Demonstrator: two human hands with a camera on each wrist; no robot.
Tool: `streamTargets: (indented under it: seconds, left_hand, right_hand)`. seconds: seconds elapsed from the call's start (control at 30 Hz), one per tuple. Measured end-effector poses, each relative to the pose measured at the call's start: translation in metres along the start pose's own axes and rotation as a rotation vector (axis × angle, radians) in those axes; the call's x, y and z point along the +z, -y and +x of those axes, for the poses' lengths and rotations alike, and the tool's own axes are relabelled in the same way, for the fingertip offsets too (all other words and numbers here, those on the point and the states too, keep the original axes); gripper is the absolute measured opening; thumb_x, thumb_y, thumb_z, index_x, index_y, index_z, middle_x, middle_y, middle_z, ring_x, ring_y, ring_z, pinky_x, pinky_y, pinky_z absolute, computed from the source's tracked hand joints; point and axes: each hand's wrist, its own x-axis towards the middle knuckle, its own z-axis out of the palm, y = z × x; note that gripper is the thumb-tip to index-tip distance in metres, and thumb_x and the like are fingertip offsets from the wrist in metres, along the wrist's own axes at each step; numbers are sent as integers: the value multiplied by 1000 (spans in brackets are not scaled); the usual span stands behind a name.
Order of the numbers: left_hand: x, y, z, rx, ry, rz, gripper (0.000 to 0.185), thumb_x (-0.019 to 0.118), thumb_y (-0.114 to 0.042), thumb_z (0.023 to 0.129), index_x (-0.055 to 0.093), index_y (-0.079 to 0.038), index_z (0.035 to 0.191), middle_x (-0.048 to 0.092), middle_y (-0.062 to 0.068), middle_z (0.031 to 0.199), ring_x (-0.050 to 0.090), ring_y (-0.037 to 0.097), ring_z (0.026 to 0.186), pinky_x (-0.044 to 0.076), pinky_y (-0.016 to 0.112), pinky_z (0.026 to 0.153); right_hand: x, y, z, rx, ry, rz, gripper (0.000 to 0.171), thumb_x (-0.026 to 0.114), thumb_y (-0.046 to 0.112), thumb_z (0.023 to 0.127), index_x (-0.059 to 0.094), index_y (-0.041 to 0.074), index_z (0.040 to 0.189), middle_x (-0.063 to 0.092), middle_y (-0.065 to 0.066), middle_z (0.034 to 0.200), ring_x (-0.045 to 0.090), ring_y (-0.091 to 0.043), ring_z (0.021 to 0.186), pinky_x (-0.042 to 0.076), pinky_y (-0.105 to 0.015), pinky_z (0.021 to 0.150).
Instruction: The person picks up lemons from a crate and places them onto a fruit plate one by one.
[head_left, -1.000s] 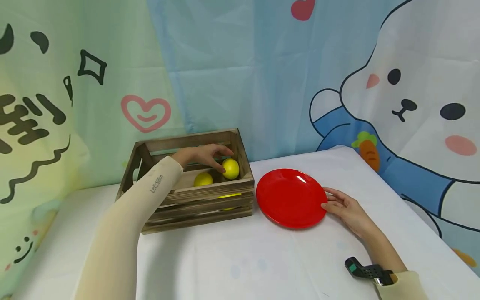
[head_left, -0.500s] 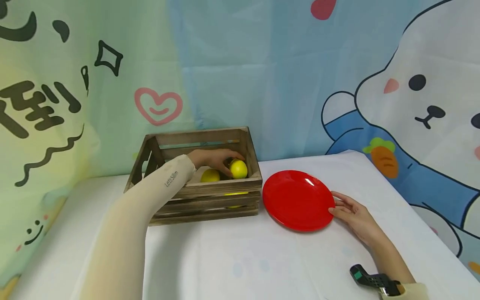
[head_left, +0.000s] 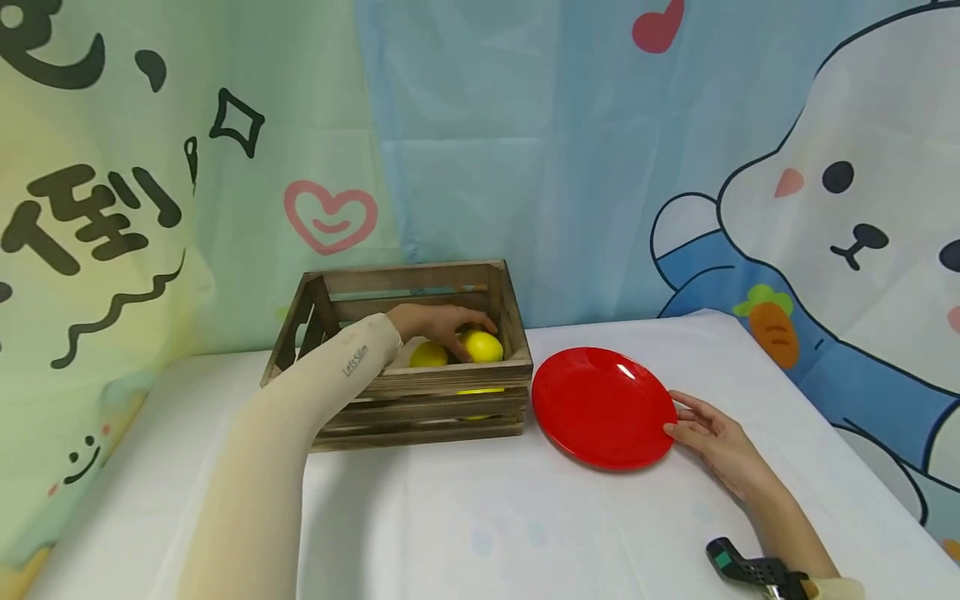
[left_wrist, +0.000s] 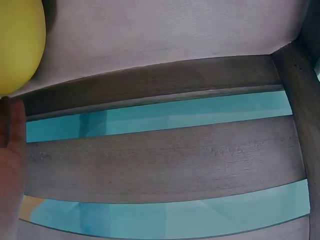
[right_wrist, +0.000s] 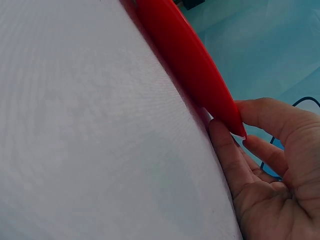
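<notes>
Backdrop [head_left: 480, 142]: pastel cartoons;
Table [head_left: 420, 517]: white-clothed; crate [head_left: 442, 379] beside red plate [head_left: 600, 408];
Left hand [head_left: 441, 323]: curled round yellow ball [head_left: 486, 347];
Right hand [head_left: 716, 442]: pinching plate.

On your white cloth-covered table [head_left: 442, 517], a brown slatted wooden crate [head_left: 423, 409] stands left of a round red plate [head_left: 602, 408]. In the crate, your left fingers [head_left: 472, 317] surround a yellow ball [head_left: 486, 347], right of a second yellow ball [head_left: 427, 356]; your right fingers [head_left: 693, 404] straddle the plate's right rim.

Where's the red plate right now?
In the head view, the red plate lies on the white-covered table, just right of the wooden crate, with the right hand pinching its right rim.
</notes>
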Motion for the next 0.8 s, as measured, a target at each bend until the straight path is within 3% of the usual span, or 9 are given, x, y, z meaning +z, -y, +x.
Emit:
streamTargets:
  seconds: [0.2, 0.47, 0.7, 0.8]
  left_hand:
    - [-1, -6, 3, 35, 29, 18, 58, 65, -20, 95, 42, -11, 147, 39, 11, 151, 36, 25, 138, 30, 38, 114]
    - [-1, -6, 4, -43, 91, 9, 62, 64, -22, 95, 36, -13, 150, 37, 13, 151, 39, 28, 134, 34, 40, 111]
    - [1, -3, 5, -49, 89, 103, 61, 66, -23, 94, 40, -13, 148, 43, 13, 146, 44, 28, 128, 38, 39, 107]
    - [-2, -5, 1, -63, 61, 75, 63, 67, -26, 93, 40, -11, 148, 43, 12, 146, 45, 26, 128, 38, 38, 107]
  right_hand:
    - [-3, -1, 0, -6, -12, -1, 76, 65, 26, 95, 24, 1, 153, 57, 20, 106, 60, 6, 95, 52, -15, 82]
    - [-4, 0, 2, -17, 7, 44, 72, 64, 22, 96, 24, 0, 153, 58, 21, 105, 60, 4, 95, 52, -15, 81]
    - [-1, -3, 2, -6, -6, 14, 75, 64, 25, 96, 23, 0, 153, 57, 20, 106, 60, 5, 95, 52, -16, 82]
    - [1, -3, 2, -18, 1, 17, 74, 64, 24, 96, 23, 0, 153, 58, 21, 106, 60, 5, 96, 52, -16, 82]
